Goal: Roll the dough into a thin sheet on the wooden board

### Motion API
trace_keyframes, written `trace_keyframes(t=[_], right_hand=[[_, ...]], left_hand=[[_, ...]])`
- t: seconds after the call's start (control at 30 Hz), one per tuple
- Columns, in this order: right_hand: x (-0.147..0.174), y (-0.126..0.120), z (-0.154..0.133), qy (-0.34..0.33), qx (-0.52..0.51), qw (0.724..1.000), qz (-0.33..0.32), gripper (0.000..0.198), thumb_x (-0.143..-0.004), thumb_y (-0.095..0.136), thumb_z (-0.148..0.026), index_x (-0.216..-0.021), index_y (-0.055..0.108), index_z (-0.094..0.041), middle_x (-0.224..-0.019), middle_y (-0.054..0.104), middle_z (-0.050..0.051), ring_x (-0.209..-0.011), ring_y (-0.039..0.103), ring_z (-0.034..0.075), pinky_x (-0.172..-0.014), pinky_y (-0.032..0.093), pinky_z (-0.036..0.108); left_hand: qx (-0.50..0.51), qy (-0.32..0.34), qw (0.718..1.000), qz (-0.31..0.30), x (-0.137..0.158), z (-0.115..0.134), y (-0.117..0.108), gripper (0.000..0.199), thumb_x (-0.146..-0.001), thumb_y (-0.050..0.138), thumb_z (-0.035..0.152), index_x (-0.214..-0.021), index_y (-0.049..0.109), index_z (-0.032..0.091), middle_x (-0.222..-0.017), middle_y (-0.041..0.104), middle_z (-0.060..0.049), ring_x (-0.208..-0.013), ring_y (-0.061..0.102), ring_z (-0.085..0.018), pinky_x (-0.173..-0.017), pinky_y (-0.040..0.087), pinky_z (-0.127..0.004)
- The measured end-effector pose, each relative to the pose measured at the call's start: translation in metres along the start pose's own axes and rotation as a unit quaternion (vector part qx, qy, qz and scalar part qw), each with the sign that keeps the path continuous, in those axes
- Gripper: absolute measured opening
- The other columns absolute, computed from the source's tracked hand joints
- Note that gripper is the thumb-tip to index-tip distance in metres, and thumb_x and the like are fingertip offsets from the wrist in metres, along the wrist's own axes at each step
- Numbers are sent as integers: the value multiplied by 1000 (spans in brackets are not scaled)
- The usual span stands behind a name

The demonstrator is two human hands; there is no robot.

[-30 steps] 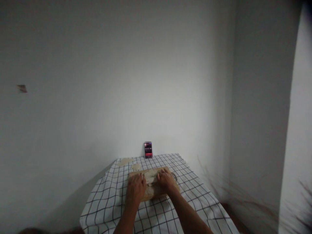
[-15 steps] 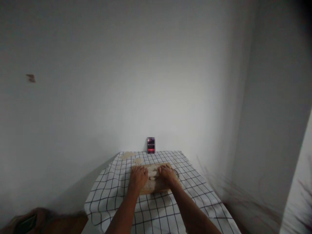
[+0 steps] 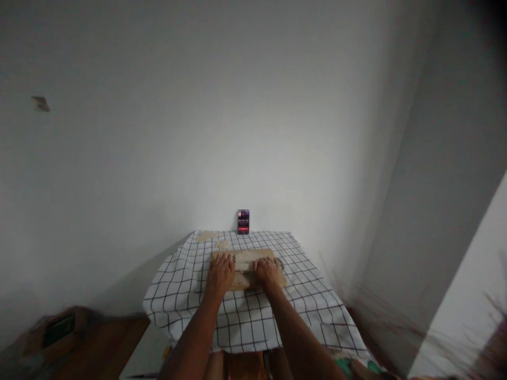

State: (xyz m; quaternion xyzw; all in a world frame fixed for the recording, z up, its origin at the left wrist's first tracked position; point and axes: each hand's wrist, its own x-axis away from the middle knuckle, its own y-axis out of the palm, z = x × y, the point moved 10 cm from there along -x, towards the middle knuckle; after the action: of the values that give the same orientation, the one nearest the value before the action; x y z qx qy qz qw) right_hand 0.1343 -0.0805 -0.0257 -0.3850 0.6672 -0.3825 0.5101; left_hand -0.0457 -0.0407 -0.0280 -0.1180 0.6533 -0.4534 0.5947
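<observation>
A wooden board, dusted pale on top, lies on the checked cloth. Across it runs a pale, long roll-like thing; whether it is dough or a rolling pin I cannot tell. My left hand rests palm down near its left end, fingers stretched forward. Near the right end my right hand lies palm down, fingers extended and slightly bent. My palms hide the ends of the pale thing. Behind the board, flat pale pieces like rolled dough, one small and one larger, lie on the cloth.
A white cloth with dark checks covers the table. A phone with a lit screen leans against the wall at the back. A brown box-like thing stands on the floor at left. A ring-like loop sits at the board's right edge.
The view has tilted down, so the table sits higher and more shows below it. My hands' fingers reach more forward over the board, showing more of its pale surface.
</observation>
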Motion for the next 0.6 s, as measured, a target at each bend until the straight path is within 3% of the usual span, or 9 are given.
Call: trace_keyframes(t=[0.13,0.27,0.33,0.43,0.6], right_hand=[[16,-2,-3,-15,-9,1000,-21,39,-113,42,-22,-116,81,-23,-125,81,15,-131,68,33,-121,36,52],[11,-6,1,-1,-24,999,-24,42,-115,40,-26,-109,81,-23,-134,78,13,-145,58,31,-118,39,46],[4,-5,2,4,-28,999,-35,44,-115,38,-26,-112,81,-23,-139,77,12,-147,58,29,-120,38,46],[-7,-1,5,23,-28,998,-47,45,-114,36,-24,-119,80,-20,-143,74,15,-145,60,30,-121,37,49],[-31,7,4,10,-33,998,-51,45,-113,37,-26,-117,82,-22,-138,77,15,-139,64,32,-122,38,55]], left_hand=[[-17,-30,999,-11,11,1,-16,46,-108,43,30,-140,75,20,-147,75,-16,-139,65,-34,-121,47,-57],[-28,-15,997,-66,6,10,-16,44,-110,42,33,-118,83,19,-125,82,-18,-123,73,-35,-119,46,-58],[-33,-10,996,-77,0,13,-16,44,-110,42,33,-118,82,17,-123,82,-19,-121,74,-36,-119,45,-59],[-46,-23,996,-67,-9,12,-16,46,-111,40,32,-131,78,16,-135,78,-20,-132,67,-37,-120,42,-60],[-43,-28,997,-49,-25,1,-3,43,-108,44,31,-120,82,15,-128,79,-21,-129,66,-39,-113,46,-61]])
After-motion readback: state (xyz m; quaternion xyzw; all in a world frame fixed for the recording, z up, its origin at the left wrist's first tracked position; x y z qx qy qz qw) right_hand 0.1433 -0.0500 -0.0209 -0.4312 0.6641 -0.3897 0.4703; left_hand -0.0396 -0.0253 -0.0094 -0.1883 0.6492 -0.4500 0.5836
